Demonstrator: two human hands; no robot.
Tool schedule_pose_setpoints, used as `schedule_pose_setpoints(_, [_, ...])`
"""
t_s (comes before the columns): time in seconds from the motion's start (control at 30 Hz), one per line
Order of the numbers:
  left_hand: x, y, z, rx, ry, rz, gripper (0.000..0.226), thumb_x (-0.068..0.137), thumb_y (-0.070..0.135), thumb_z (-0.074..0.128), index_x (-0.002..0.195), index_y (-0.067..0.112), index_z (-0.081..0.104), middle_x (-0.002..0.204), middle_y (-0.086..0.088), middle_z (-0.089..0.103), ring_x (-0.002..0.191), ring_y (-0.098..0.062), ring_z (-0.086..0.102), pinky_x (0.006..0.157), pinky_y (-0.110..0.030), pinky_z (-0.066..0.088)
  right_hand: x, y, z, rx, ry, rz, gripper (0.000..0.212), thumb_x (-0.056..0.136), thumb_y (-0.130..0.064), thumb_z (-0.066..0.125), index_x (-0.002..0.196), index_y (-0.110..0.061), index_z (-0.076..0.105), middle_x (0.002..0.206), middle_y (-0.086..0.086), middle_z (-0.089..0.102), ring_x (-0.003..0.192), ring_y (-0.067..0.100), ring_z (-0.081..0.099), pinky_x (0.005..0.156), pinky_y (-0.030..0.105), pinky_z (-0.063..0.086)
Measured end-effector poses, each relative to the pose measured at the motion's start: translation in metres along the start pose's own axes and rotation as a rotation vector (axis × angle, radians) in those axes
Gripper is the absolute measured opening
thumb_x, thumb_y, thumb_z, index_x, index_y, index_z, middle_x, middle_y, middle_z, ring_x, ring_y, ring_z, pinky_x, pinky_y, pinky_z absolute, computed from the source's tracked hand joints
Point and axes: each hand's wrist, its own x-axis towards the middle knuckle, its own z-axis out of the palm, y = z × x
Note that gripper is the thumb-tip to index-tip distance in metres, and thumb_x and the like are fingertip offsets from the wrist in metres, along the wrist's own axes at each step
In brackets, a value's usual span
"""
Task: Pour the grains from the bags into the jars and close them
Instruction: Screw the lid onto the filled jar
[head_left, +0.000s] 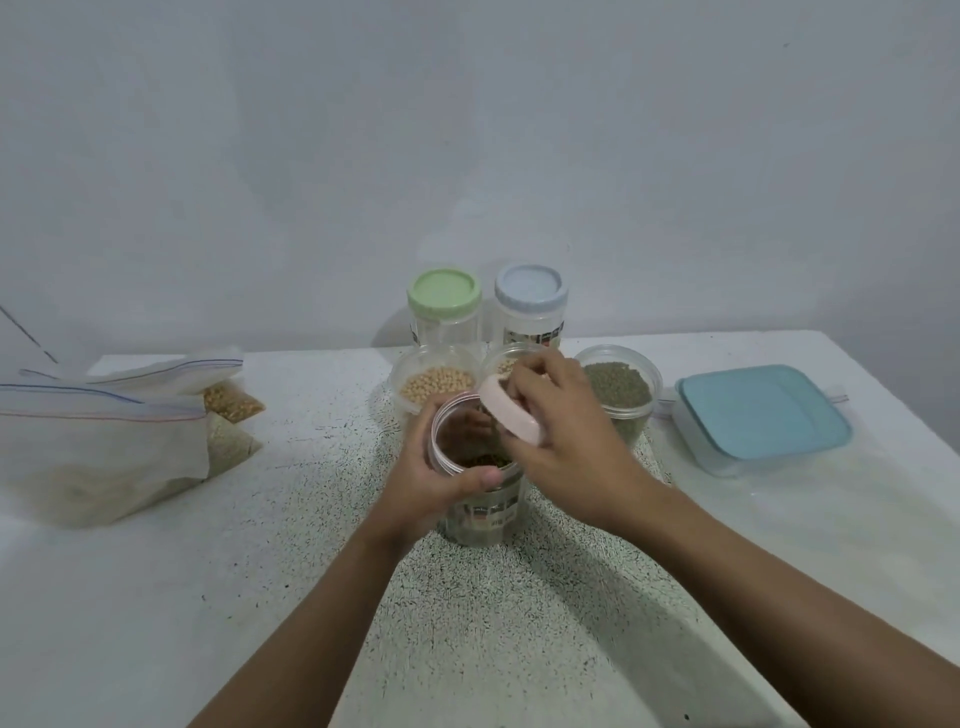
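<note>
Speckled white surface (467, 623) | left hand (436, 483) fingers clamp slick-looking clear plastic jar (483, 514) near rim | right hand (566, 431) fingers grip stiff pink round lid (511, 415) above jar

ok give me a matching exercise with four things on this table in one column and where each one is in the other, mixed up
Things:
1 pink lid
2 green-lidded jar
3 blue-lidded box
4 bags

Places:
a far left of the table
b back of the table
c in the right hand, over the jar that the left hand grips
d right side of the table

Pairs: 1-c, 2-b, 3-d, 4-a
</note>
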Motion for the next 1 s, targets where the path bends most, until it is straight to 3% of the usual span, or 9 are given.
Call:
schedule_pose_setpoints(0.1, [0.002, -0.002, 0.001, -0.06, -0.003, 0.02, 0.095, 0.058, 0.033, 0.097, 0.137, 0.015, 0.047, 0.129, -0.013, 0.066, 0.121, -0.031, 0.064, 0.096, -0.038, 0.056, 0.003, -0.002, 0.005, 0.093, -0.025, -0.014, 0.027, 0.091, -0.034, 0.072, 0.091, -0.034, 0.045, 0.122, -0.002, 0.039, 0.113, 0.018, 0.048, 0.1, 0.044, 0.044])
schedule_pose_setpoints(0.2, [0.004, -0.005, 0.0, -0.089, -0.011, 0.041, 0.092, 0.062, 0.012, 0.092, 0.141, 0.015, 0.046, 0.13, -0.014, 0.065, 0.121, -0.033, 0.064, 0.093, -0.039, 0.055, 0.009, -0.002, 0.005, 0.117, -0.069, -0.035, 0.026, 0.088, -0.047, 0.073, 0.085, -0.032, 0.051, 0.12, -0.008, 0.038, 0.12, 0.017, 0.048, 0.101, 0.045, 0.044])
schedule_pose_setpoints(0.3, [0.006, -0.008, 0.0, -0.083, -0.007, 0.06, 0.086, 0.064, 0.006, 0.085, 0.14, 0.014, 0.047, 0.125, -0.01, 0.068, 0.118, -0.03, 0.066, 0.091, -0.034, 0.056, 0.017, -0.003, 0.004, 0.047, -0.12, -0.058, 0.032, 0.087, -0.058, 0.066, 0.074, -0.04, 0.044, 0.124, -0.006, 0.046, 0.119, 0.018, 0.046, 0.099, 0.046, 0.044])
schedule_pose_setpoints(0.4, [0.008, -0.01, 0.001, -0.069, 0.021, 0.067, 0.084, 0.063, 0.006, 0.085, 0.138, 0.013, 0.048, 0.122, -0.007, 0.07, 0.116, -0.026, 0.067, 0.09, -0.031, 0.056, 0.022, -0.001, 0.008, -0.018, -0.123, -0.104, 0.039, 0.089, -0.055, 0.064, 0.072, -0.026, 0.042, 0.126, -0.004, 0.051, 0.116, 0.017, 0.045, 0.097, 0.044, 0.04])
schedule_pose_setpoints(0.57, [0.011, -0.017, -0.003, -0.024, 0.032, 0.065, 0.081, 0.063, -0.01, 0.082, 0.135, 0.008, 0.05, 0.116, -0.006, 0.072, 0.111, -0.025, 0.069, 0.088, -0.03, 0.056, 0.021, -0.003, 0.012, 0.051, -0.065, -0.156, 0.037, 0.085, -0.043, 0.07, 0.07, -0.023, 0.042, 0.123, -0.006, 0.055, 0.118, 0.008, 0.045, 0.099, 0.045, 0.037])
schedule_pose_setpoints(0.67, [0.011, -0.023, -0.004, -0.026, 0.042, 0.077, 0.083, 0.066, -0.004, 0.082, 0.14, 0.005, 0.046, 0.12, -0.01, 0.07, 0.114, -0.03, 0.067, 0.09, -0.034, 0.056, 0.022, -0.004, 0.007, 0.083, -0.085, -0.19, 0.036, 0.085, -0.039, 0.074, 0.07, -0.025, 0.044, 0.123, -0.005, 0.056, 0.118, 0.011, 0.049, 0.101, 0.05, 0.037])
schedule_pose_setpoints(0.77, [0.011, -0.025, -0.004, -0.036, 0.068, 0.068, 0.087, 0.066, 0.01, 0.083, 0.141, -0.004, 0.042, 0.118, -0.014, 0.068, 0.113, -0.031, 0.067, 0.091, -0.04, 0.055, 0.02, -0.009, 0.009, 0.052, -0.149, -0.241, 0.04, 0.088, -0.044, 0.072, 0.067, -0.041, 0.038, 0.129, -0.003, 0.055, 0.12, 0.011, 0.047, 0.106, 0.048, 0.035])
schedule_pose_setpoints(0.87, [0.013, -0.03, -0.005, -0.035, 0.06, 0.077, 0.083, 0.067, 0.006, 0.079, 0.137, -0.013, 0.039, 0.116, -0.021, 0.064, 0.11, -0.034, 0.066, 0.09, -0.04, 0.055, 0.019, -0.01, 0.02, -0.005, -0.104, -0.279, 0.039, 0.089, -0.054, 0.061, 0.066, -0.046, 0.03, 0.128, -0.003, 0.057, 0.117, 0.014, 0.049, 0.104, 0.048, 0.036])
schedule_pose_setpoints(1.0, [0.011, -0.031, -0.006, -0.041, 0.064, 0.086, 0.088, 0.069, 0.003, 0.079, 0.145, -0.008, 0.036, 0.124, -0.026, 0.061, 0.117, -0.039, 0.063, 0.096, -0.044, 0.054, 0.02, -0.008, 0.021, 0.027, -0.072, -0.296, 0.038, 0.086, -0.051, 0.064, 0.069, -0.043, 0.031, 0.124, -0.002, 0.058, 0.116, 0.016, 0.052, 0.102, 0.05, 0.036])
